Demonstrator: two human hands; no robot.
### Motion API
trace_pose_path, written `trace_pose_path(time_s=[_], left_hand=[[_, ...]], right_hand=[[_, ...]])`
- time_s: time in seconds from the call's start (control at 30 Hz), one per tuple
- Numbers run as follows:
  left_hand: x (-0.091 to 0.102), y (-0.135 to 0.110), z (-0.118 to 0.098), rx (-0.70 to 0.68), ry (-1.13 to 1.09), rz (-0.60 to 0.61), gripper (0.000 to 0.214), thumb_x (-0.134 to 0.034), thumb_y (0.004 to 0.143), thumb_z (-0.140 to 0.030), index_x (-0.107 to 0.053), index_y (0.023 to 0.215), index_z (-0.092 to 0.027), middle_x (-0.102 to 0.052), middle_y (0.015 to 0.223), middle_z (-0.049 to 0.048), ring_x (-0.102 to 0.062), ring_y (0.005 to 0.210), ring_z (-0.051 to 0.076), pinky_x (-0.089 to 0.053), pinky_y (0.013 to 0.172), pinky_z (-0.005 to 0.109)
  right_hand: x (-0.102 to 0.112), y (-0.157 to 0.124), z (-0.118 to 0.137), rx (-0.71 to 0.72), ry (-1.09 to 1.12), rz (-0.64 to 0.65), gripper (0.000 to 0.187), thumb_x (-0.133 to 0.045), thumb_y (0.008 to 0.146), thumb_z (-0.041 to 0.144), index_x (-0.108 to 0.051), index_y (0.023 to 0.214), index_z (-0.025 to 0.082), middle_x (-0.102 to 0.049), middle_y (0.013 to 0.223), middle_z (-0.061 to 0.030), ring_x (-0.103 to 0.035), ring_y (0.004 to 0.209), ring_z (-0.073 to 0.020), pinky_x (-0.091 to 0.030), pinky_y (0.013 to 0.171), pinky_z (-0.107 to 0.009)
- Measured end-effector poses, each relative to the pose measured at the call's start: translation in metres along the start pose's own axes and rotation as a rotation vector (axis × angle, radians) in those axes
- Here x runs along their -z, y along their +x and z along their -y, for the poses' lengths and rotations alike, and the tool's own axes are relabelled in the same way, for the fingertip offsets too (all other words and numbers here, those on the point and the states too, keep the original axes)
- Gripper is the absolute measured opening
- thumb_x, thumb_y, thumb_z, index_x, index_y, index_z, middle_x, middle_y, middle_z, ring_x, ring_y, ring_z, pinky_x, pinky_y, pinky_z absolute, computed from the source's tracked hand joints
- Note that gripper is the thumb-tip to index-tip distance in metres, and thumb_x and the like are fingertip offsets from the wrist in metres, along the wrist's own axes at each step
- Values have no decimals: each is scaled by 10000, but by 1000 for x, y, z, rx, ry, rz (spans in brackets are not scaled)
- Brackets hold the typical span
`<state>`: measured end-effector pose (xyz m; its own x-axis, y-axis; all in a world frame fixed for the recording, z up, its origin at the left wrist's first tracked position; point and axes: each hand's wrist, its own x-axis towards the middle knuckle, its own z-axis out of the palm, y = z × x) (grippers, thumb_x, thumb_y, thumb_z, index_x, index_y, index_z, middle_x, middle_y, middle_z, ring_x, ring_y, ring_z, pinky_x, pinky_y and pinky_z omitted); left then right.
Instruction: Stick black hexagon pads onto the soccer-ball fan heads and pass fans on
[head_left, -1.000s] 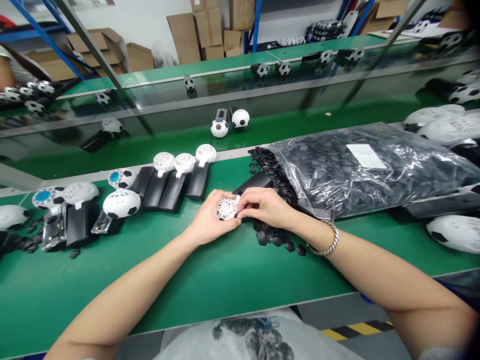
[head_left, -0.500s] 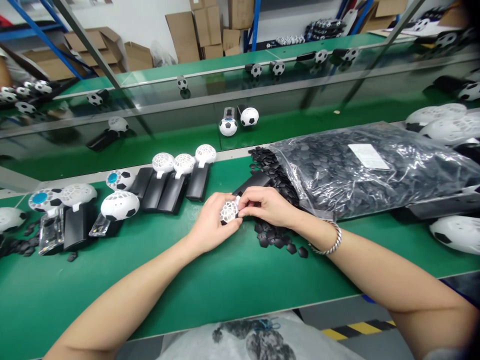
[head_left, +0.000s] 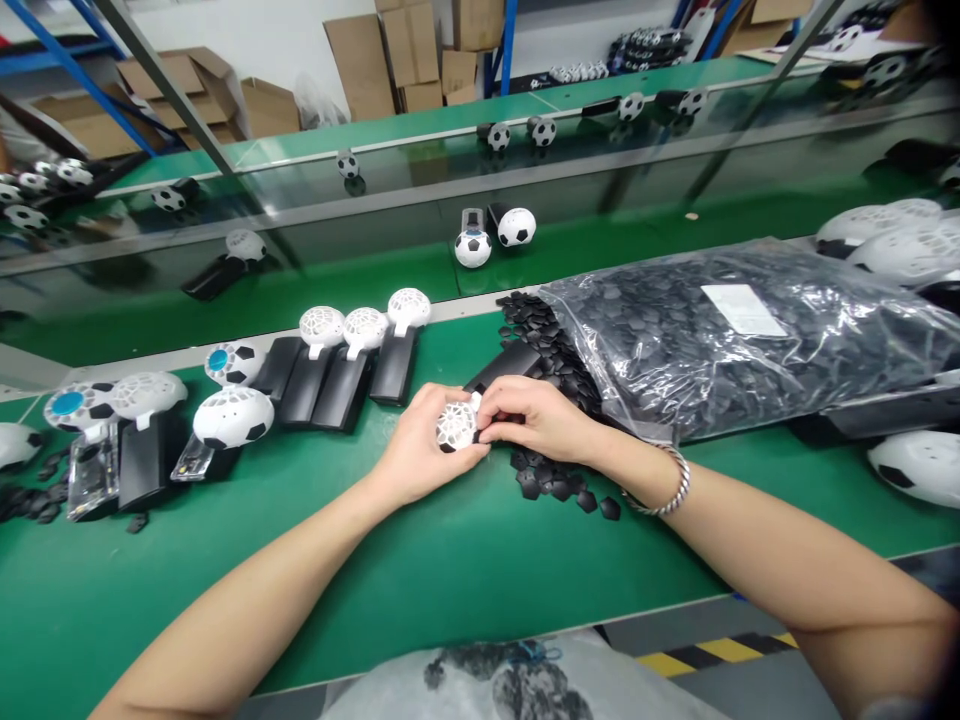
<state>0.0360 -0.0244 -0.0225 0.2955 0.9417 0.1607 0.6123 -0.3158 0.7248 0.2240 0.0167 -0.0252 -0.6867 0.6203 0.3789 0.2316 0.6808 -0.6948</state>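
Note:
My left hand (head_left: 426, 440) is curled around a white, ball-shaped football housing (head_left: 454, 428) with an open lattice face and black patches. Thumb and fingers grip its left side and lower edge. My right hand (head_left: 529, 412) pinches at the housing's right edge; whatever is between its fingertips is too small and hidden to name. A black rectangular case (head_left: 510, 366) lies just behind the right hand, and whether it joins the housing is hidden. Loose black pentagon pieces (head_left: 559, 485) lie beneath and beyond my right wrist.
A clear plastic bag (head_left: 645, 340) full of black pieces lies at the right. Football-headed units with black cases (head_left: 341, 385) stand in a row on the left. Beyond the bench edge, a green conveyor (head_left: 360, 255) carries more units. Cardboard boxes (head_left: 409, 50) are at the back.
Both hands stay on the housing, with only slight finger shifts. The two units on the near conveyor have moved right; those on the far strip have moved left.

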Motion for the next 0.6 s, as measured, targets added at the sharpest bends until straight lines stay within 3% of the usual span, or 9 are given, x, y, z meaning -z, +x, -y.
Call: trace_pose_path(time_s=[0.2,0.43,0.6], left_hand=[[0,1,2,0,-38,11,470,-712,610,-264,-504,1028,-212,-533,1084,57,-526,1054,226,-409,949,387],[9,3,6,-41,-62,102,527,-718,574,-199,-502,1055,-205,-524,1119,57,-513,1071,227,-399,960,378],[14,6,7,-79,-74,159,495,-683,595,-174,-510,1057,-225,-531,1121,43,-520,1060,226,-401,953,376]], right_hand=[[-5,-6,9,20,-157,50,54,-557,836,213,-585,814,173,-624,766,-34,-510,725,-155,-425,685,-282],[-3,-9,11,96,-120,71,109,-508,856,179,-548,755,170,-589,762,-45,-492,743,-153,-430,694,-275],[0,-10,10,142,-188,29,139,-476,880,217,-608,889,176,-632,839,-64,-523,770,-159,-437,688,-279]])
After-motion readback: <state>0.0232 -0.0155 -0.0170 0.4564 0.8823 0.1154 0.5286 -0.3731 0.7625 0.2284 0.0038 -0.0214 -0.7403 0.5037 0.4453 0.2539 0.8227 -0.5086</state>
